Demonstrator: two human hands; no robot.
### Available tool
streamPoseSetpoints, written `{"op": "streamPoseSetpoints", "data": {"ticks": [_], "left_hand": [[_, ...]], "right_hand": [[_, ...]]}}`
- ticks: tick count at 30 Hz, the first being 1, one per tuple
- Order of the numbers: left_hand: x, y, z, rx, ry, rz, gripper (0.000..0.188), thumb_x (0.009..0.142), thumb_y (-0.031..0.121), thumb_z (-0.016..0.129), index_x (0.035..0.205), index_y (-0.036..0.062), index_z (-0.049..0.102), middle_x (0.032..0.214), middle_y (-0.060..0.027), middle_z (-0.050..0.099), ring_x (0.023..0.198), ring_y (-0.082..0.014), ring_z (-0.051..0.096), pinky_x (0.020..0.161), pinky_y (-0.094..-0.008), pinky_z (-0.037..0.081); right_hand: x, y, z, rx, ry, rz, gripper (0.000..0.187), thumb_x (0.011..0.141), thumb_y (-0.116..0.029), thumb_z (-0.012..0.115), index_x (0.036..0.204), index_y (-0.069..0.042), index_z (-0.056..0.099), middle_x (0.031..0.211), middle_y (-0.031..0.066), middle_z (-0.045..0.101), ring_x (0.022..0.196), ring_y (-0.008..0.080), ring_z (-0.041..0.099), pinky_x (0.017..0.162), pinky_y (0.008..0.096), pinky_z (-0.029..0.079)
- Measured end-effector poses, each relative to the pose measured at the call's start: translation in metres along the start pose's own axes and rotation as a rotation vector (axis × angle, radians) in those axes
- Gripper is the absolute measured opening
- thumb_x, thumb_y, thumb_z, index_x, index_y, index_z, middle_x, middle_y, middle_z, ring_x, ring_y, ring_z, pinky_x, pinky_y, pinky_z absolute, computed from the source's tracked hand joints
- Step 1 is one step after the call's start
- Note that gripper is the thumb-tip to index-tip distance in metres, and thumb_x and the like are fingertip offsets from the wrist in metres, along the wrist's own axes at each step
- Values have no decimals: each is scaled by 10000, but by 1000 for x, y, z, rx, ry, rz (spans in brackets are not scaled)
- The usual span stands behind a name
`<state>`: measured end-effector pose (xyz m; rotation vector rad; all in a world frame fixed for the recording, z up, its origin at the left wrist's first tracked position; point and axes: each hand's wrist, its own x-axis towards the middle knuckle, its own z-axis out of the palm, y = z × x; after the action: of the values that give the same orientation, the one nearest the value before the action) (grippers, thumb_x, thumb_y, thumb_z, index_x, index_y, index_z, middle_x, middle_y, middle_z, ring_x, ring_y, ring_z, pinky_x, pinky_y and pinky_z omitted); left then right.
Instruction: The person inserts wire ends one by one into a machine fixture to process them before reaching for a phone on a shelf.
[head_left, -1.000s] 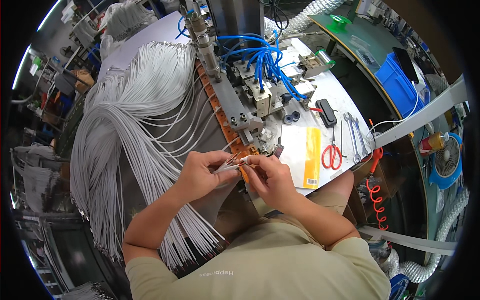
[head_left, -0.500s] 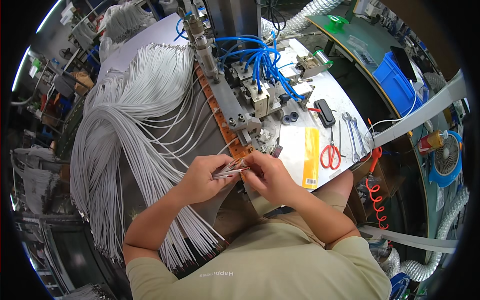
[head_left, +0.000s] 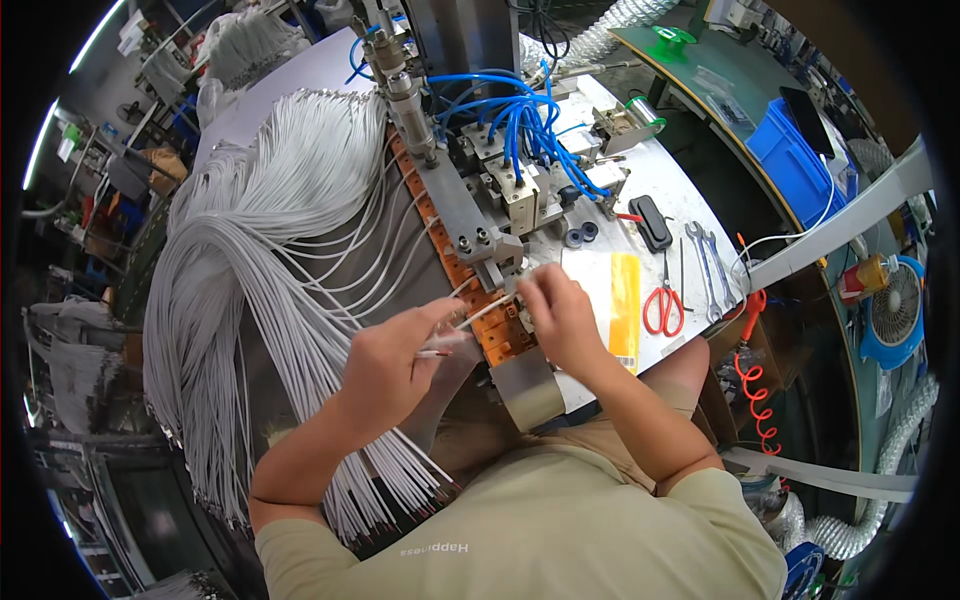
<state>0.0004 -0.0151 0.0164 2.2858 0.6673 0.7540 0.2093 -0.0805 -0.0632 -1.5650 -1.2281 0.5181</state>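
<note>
Left hand (head_left: 392, 362) clasping white lead (head_left: 433, 353) | right hand (head_left: 562, 316) pinching cable (head_left: 488, 311) over orange rail (head_left: 506, 343) between them | both working apart | straight alignment probably helping

At the centre of the frame a narrow gap lies between the left hand (head_left: 395, 365) and the right hand (head_left: 562, 320), above the low, notched orange rail (head_left: 510, 342), with one thin white cable (head_left: 486, 312) slanting across it. Just above, the dark grey steel machine arm (head_left: 455, 218) and looping bright-blue air tubes (head_left: 521, 122) stand in the way, while a thick fan of whitish-grey cables (head_left: 205, 280) blocks the left. Right of centre, a hand could pass over the flat white-and-yellow sheet (head_left: 625, 310) and the white tabletop (head_left: 647, 176), skirting red-handled scissors (head_left: 664, 291) and silvery metal wrenches (head_left: 706, 272).
</note>
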Motion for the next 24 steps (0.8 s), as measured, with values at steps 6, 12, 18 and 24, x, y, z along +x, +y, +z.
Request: {"op": "streamPoseSetpoints", "data": {"ticks": [6,12,18,24], "left_hand": [[6,-26,-5,-180,-735,8,324,761,-22,686,1080,22,649,960,-127,696,893,-312,691,741,-342,544],[4,-23,7,94,-378,26,342,700,-16,705,1036,33,666,1078,-122,684,874,-321,683,709,-347,550],[1,-28,15,221,-360,130,295,714,30,720,1004,28,665,1095,-113,676,811,-316,676,682,-339,551],[5,-42,12,-72,-210,14,139,871,109,691,967,14,656,969,-126,689,742,-202,672,657,-297,538]], "right_hand": [[-9,37,17,432,-66,262,171,984,-169,620,903,-45,535,691,-26,543,584,63,449,522,239,342],[4,29,4,497,-219,504,170,1001,-179,596,907,-53,532,684,-46,517,596,30,426,522,223,335],[-8,42,16,438,-114,381,169,1007,-196,585,923,-57,538,664,-48,503,573,35,420,515,217,330],[-12,29,7,415,13,373,166,1000,-192,596,956,-36,562,635,-43,491,550,34,427,485,230,328]]}}
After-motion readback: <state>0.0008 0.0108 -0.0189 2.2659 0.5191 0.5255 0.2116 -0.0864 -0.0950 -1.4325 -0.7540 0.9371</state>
